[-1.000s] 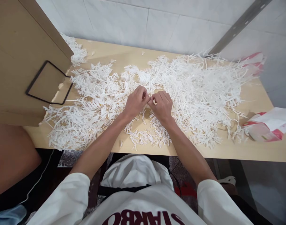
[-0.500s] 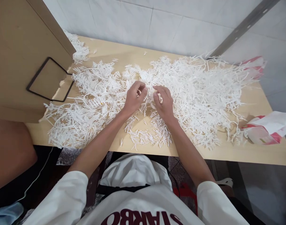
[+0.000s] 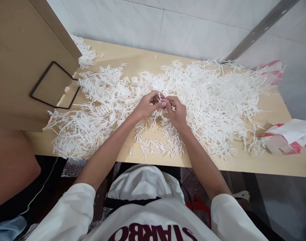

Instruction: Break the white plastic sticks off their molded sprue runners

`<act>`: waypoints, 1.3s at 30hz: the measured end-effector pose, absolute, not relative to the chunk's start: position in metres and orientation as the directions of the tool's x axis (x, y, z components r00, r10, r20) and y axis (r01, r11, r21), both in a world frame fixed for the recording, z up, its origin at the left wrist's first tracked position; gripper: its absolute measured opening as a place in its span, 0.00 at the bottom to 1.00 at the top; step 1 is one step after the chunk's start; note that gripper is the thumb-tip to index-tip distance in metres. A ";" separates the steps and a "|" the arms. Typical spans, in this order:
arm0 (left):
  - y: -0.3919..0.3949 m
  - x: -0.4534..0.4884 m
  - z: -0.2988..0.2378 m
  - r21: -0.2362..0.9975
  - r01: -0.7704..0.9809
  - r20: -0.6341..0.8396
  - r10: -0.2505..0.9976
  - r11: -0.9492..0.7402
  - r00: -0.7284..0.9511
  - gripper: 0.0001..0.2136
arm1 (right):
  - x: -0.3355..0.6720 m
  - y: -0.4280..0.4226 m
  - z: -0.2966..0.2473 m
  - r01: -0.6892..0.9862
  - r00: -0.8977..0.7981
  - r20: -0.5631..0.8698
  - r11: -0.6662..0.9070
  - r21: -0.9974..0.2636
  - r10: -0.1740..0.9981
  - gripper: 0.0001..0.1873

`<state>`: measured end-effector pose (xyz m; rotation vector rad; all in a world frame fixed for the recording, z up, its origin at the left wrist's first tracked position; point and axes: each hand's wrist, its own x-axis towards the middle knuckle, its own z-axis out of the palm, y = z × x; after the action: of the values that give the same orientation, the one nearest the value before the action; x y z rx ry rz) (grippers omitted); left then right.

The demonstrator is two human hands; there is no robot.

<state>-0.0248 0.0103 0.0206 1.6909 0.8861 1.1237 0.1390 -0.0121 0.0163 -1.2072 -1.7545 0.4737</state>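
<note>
My left hand (image 3: pixel 149 104) and my right hand (image 3: pixel 176 110) meet over the middle of the table, fingertips pinched together. Between them is a small white branched plastic piece (image 3: pixel 161 96), its thin curved prongs showing above the left thumb. Both hands are closed on it. Under and around them spreads a wide heap of similar white branched plastic pieces (image 3: pixel 213 97), thickest on the right. Another heap of the pieces (image 3: pixel 80 134) lies on the left. Short loose white sticks (image 3: pixel 153 147) are scattered nearer the table's front edge, below my hands.
A large cardboard box (image 3: pixel 29 60) stands on the left of the wooden table (image 3: pixel 268 164), beside a black wire frame (image 3: pixel 52 104). At right lies a red and white plastic bag (image 3: pixel 288 137). A tiled wall (image 3: pixel 142 23) bounds the back. Another person's bare limb (image 3: pixel 12 164) shows at far left.
My hands were slightly apart with a gap between their fingertips. Now they have come together, the left moving right and a little down, and a white branched piece shows between them.
</note>
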 end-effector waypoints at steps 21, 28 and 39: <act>0.001 -0.019 0.012 0.621 0.430 0.585 0.753 -0.656 0.303 0.13 | 0.131 -0.015 0.018 0.513 0.035 0.460 0.379 -0.770 0.887 0.13; -0.002 -0.017 0.019 0.737 0.309 0.521 0.797 -0.601 0.306 0.15 | 0.132 -0.005 0.012 0.115 -0.124 0.161 0.175 -0.978 0.979 0.18; 0.006 -0.020 0.014 0.885 0.169 0.415 0.900 -0.433 0.133 0.12 | 0.147 0.009 0.012 0.016 -0.086 0.130 0.131 -0.991 0.988 0.18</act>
<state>-0.0197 0.0056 0.0140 1.7262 1.0392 1.3528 0.1471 0.0086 0.0120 -1.0858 -1.3461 1.1623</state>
